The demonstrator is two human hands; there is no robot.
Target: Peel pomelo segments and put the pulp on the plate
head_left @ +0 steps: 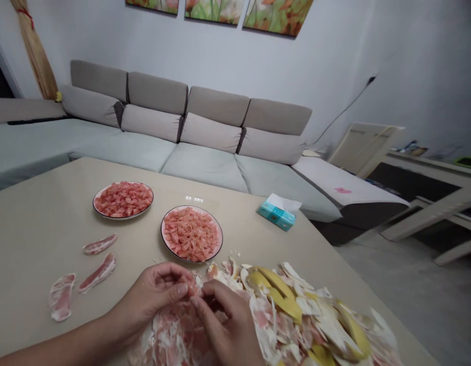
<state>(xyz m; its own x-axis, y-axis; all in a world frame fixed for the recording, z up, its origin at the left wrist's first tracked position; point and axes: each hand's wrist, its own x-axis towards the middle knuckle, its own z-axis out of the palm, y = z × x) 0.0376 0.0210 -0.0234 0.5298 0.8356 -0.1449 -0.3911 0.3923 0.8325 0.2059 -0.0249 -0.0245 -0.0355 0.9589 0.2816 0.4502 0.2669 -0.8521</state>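
Between my two hands is a piece of pink pomelo flesh (194, 288). My left hand (159, 292) is closed with thumb and fingers pinching it. From the other side, the thumb and fingertips of my right hand (223, 320) meet at the same piece, also in a pinch. Beneath the hands lies a heap of pale membrane scraps (174, 335). Just beyond them stands a plate (219, 249) heaped with peeled pomelo flesh (190, 234). Three unpeeled pomelo segments lie left of my hands, one of them a curved segment (98, 273) with white membrane on it.
A second plate (124, 217) of pomelo flesh stands farther back on the left. Yellow pomelo rind (275, 292) and white peel are piled at the right. A blue tissue pack (278, 216) lies near the table's (37, 218) far right edge. A sofa (205, 157) stands behind.
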